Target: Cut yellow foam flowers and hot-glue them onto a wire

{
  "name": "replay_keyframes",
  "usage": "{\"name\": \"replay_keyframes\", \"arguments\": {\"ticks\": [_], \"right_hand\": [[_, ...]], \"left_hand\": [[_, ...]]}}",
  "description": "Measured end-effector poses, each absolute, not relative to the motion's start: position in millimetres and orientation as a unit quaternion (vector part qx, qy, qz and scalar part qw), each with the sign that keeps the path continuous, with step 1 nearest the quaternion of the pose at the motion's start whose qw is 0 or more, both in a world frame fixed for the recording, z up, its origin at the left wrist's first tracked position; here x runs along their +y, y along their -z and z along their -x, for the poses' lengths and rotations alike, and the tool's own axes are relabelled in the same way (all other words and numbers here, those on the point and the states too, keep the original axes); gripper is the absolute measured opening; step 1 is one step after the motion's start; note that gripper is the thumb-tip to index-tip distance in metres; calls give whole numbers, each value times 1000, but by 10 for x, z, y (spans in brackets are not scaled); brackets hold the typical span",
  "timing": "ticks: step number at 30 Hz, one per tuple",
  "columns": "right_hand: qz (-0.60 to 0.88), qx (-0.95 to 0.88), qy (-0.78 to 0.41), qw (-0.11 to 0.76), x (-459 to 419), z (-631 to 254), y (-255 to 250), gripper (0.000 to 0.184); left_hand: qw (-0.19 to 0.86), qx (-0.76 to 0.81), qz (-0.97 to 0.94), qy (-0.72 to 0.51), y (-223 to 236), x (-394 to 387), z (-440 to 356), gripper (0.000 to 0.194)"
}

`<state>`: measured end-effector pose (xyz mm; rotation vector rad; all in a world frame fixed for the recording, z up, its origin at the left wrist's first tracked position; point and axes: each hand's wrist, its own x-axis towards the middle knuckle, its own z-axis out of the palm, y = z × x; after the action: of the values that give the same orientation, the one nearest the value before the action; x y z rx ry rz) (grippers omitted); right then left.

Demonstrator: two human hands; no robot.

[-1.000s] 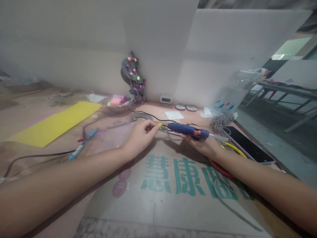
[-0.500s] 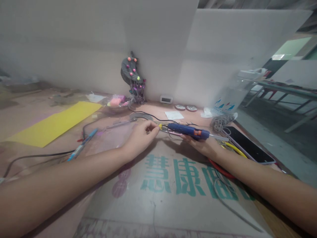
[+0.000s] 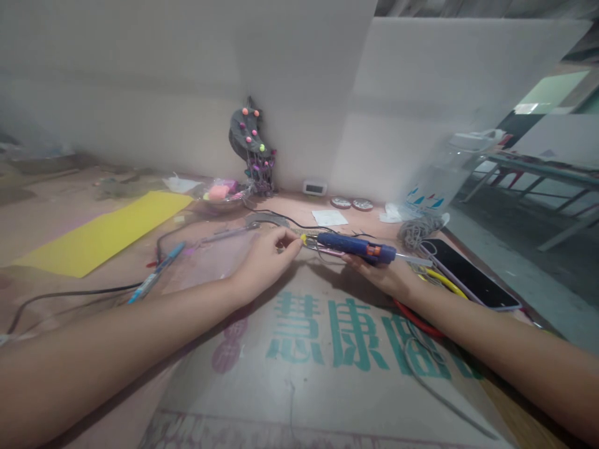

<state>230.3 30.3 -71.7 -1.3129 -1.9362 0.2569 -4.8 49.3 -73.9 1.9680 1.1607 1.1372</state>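
Note:
A blue glue gun [image 3: 349, 244] with an orange part is gripped by my right hand [image 3: 381, 273], whose fingers wrap under its body. A clear glue stick [image 3: 412, 257] pokes out of its rear end. The nozzle points left, close to a small yellow piece [image 3: 304, 239]. My left hand [image 3: 269, 259] pinches that piece between thumb and forefinger; whether the nozzle touches it, I cannot tell. Both hands are above a printed cardboard sheet [image 3: 299, 386] with green characters.
A grey crescent with coloured balls [image 3: 244, 134] leans against the wall. Yellow paper [image 3: 103, 234] and a blue pen [image 3: 156, 274] lie left. To the right are a phone [image 3: 470, 274], grey yarn [image 3: 418, 231] and a clear bottle [image 3: 435, 171]. A black cable [image 3: 79, 292] runs across the table.

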Motion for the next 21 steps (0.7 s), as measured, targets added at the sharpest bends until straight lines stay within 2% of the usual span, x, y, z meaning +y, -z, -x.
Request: {"name": "replay_keyframes", "arguments": {"ticks": [17, 21], "right_hand": [[510, -765, -94, 383, 299, -2322, 643, 27], [516, -740, -87, 422, 423, -2432, 461, 28]], "left_hand": [[299, 424, -730, -445, 799, 550, 58, 18], [293, 444, -733, -425, 775, 531, 46, 18]]}}
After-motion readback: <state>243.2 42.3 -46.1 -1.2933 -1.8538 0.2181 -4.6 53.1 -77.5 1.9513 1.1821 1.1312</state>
